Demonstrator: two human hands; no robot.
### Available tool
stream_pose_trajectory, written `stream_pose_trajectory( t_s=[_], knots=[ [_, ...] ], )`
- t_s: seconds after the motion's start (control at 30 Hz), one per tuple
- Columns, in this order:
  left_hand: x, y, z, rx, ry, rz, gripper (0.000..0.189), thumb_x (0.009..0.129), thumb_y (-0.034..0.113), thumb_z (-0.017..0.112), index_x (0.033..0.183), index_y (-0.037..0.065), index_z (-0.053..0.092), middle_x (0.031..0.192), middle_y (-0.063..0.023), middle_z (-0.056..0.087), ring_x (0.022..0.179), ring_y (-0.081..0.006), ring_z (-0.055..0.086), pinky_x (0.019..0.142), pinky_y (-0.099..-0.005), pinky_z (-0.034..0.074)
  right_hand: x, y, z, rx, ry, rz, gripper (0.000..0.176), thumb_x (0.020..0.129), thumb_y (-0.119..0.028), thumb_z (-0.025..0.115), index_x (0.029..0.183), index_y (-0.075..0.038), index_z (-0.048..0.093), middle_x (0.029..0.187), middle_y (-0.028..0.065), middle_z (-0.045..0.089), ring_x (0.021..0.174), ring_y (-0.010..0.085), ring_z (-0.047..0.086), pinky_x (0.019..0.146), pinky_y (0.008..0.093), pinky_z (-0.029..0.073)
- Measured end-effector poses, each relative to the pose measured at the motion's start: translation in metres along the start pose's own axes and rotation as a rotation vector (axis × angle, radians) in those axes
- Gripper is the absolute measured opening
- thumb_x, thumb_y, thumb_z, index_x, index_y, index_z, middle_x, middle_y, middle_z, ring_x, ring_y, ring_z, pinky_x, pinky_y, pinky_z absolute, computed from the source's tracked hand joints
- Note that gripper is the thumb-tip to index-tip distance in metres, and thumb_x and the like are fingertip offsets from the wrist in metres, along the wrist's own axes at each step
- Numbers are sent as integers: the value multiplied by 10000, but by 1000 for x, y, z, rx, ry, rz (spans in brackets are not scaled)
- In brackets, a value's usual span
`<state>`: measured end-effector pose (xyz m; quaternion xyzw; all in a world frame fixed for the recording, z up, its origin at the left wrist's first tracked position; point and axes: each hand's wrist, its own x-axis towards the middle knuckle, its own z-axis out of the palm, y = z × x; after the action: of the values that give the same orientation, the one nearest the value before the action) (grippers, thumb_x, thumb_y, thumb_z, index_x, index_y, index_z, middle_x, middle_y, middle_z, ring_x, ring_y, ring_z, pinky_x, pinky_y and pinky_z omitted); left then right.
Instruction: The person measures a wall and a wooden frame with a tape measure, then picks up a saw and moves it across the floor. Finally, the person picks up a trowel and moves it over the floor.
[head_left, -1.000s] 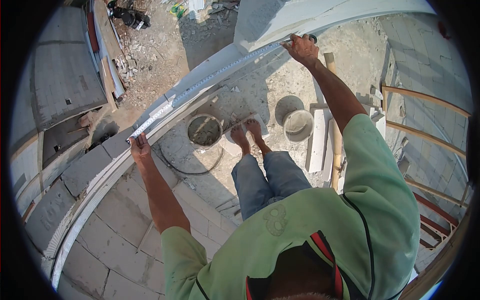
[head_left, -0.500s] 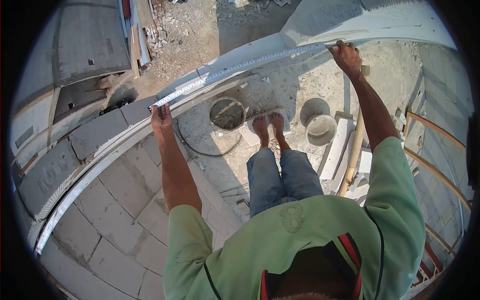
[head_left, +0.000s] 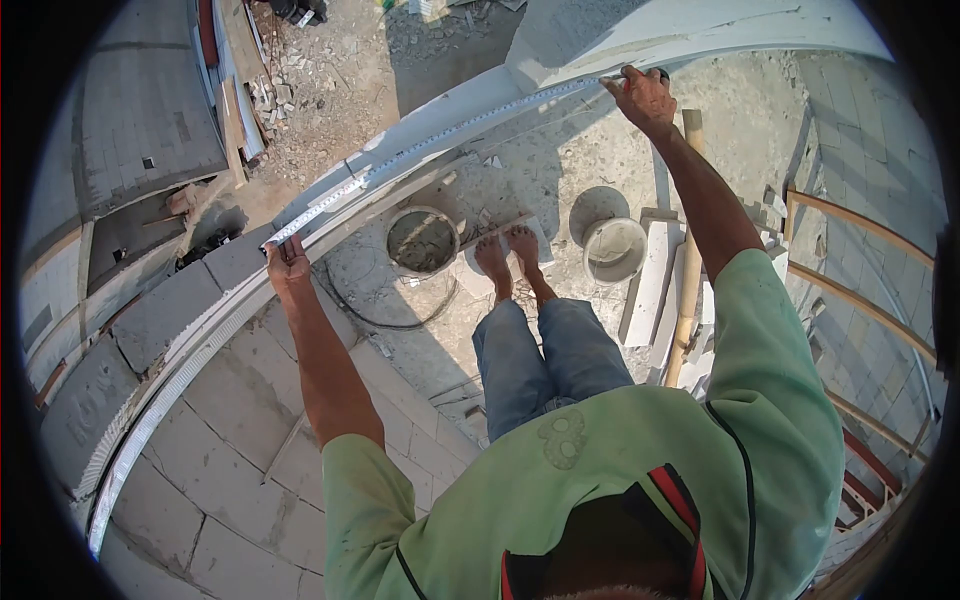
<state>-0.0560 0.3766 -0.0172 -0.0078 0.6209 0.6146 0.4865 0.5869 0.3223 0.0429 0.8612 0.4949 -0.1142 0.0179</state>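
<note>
A white tape measure (head_left: 330,202) is stretched along the top of the grey block wall (head_left: 235,262). Its left end is pinched in the fingers of my left hand (head_left: 288,268), at the wall's edge. Farther along, my right hand (head_left: 645,100) is closed around the other end of the tape, and a dark part shows beyond the knuckles, perhaps its case. Beside my left forearm, a long pale metal bar (head_left: 150,415) runs along the wall.
My bare feet stand on a pale board (head_left: 470,258). Near them are a bucket of grey mix (head_left: 422,241) and a lighter bucket (head_left: 615,250). A bamboo pole (head_left: 686,290) and white blocks (head_left: 655,280) lie right. Rubble (head_left: 325,90) covers the ground beyond the wall.
The whole view has shifted, so both hands and the buckets appear farther left. The tape stays stretched between my hands, and more of the dark part shows at my right hand.
</note>
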Motion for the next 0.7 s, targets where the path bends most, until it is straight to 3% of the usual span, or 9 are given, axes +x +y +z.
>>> stream_pose_trajectory(
  t_s=[0.27,0.33,0.47,0.7],
  knots=[
    [13,-5,-5,23,30,14,275,973,222,487,1191,55,482,1223,-124,512,1140,-263,517,946,-406,506,-6,0,-2,-11,32,3,528,833,-607,542,1152,-191,601,1164,224,528,1176,409,465,895,543,457],
    [13,-1,-4,-27,-39,-48,276,968,234,500,1173,51,487,1195,-125,523,1117,-258,534,936,-414,513,-1,-1,2,-28,35,2,529,832,-611,541,1146,-191,604,1148,215,535,1157,397,481,892,544,457],
    [-32,0,19,-75,27,23,259,953,227,531,1141,53,498,1104,-107,542,1025,-267,563,890,-446,522,5,0,15,-46,95,-27,496,826,-588,569,1133,-200,607,1046,174,572,1093,381,524,843,506,482],
    [-36,-17,27,-157,71,119,294,953,239,525,1158,31,494,1099,-138,551,1007,-269,585,889,-456,517,8,8,23,-85,109,-44,498,821,-616,546,1147,-241,586,1134,145,548,1122,363,517,870,509,470]
  ],
)
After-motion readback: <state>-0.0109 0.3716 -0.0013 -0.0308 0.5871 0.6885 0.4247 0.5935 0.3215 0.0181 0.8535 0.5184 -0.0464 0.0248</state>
